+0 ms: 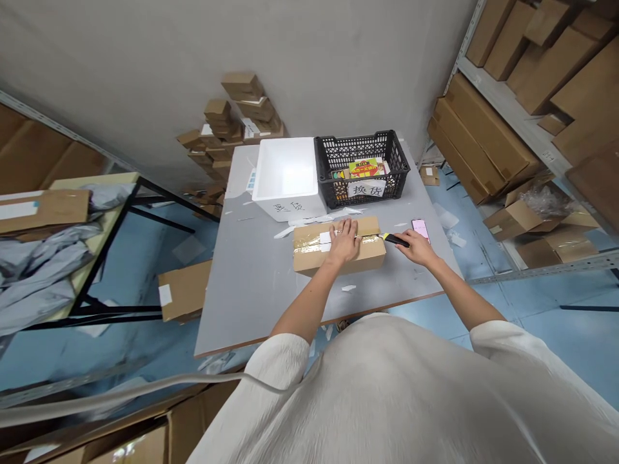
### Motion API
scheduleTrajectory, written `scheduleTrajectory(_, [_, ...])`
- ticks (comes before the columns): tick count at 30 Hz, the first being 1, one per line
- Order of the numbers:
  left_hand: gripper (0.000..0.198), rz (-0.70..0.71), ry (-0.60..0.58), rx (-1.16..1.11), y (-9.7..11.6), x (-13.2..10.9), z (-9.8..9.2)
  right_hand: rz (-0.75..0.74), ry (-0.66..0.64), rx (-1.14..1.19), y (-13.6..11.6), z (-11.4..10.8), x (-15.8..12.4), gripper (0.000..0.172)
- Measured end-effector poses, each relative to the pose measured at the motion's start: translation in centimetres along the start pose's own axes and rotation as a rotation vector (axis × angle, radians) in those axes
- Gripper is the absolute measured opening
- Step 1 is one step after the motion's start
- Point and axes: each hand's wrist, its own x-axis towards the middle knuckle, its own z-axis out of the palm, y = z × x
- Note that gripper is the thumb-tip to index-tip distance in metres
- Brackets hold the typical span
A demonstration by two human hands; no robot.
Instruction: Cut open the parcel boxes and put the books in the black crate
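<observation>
Taped cardboard box (338,250) lies near the grey table (251,283)'s middle. Left hand (344,240) presses flat, fingers spread, on its top, pinning it. Right hand (416,247) is closed round a yellow-black box cutter (394,239), blade at the tape seam's right end.

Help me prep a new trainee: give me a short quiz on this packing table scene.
1. True or false: the left hand lies flat on top of the taped cardboard box.
2. What does the right hand hold? A a phone, B a yellow-black cutter, C a marker.
3. Fill in: the black basket stands to the ___ of the white foam box.
Key: 1 true; 2 B; 3 right.
</observation>
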Motion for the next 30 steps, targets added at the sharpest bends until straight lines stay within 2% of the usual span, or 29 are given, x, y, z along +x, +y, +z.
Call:
scheduleTrajectory(3, [0.072,0.001,-0.005,-0.003,0.1,-0.1,-0.1,0.011,0.024,-0.006,0.7,-0.1,-0.1,0.052])
scheduleTrajectory(7, [0.072,0.002,0.0,-0.005,0.0,-0.1,0.0,0.115,0.147,0.007,2.4,-1.2,-0.2,0.055])
scheduleTrajectory(10, [0.072,-0.005,-0.01,-0.01,0.0,0.1,0.1,0.154,0.188,0.069,3.4,-1.8,0.0,0.057])
scheduleTrajectory(14, [0.069,0.017,-0.022,-0.033,-0.3,-0.3,-0.6,0.194,0.195,0.158,3.0,-1.1,0.8,0.054])
scheduleTrajectory(17, [0.064,0.028,0.031,-0.042,-1.3,-1.9,-1.5,0.175,0.197,0.209,1.6,-0.4,2.4,0.051])
scheduleTrajectory(20, [0.066,-0.023,0.063,-0.042,-3.0,-4.7,-2.3,0.108,0.168,0.259,-0.6,0.1,5.0,0.051])
scheduleTrajectory(25, [0.068,-0.074,0.036,-0.042,-5.8,-9.3,-2.4,-0.011,0.031,0.266,-5.4,1.2,10.2,0.047])
scheduleTrajectory(30, [0.05,-0.037,0.036,-0.017,-6.5,-10.9,-2.3,-0.045,-0.088,0.181,-8.7,3.4,13.6,0.045])
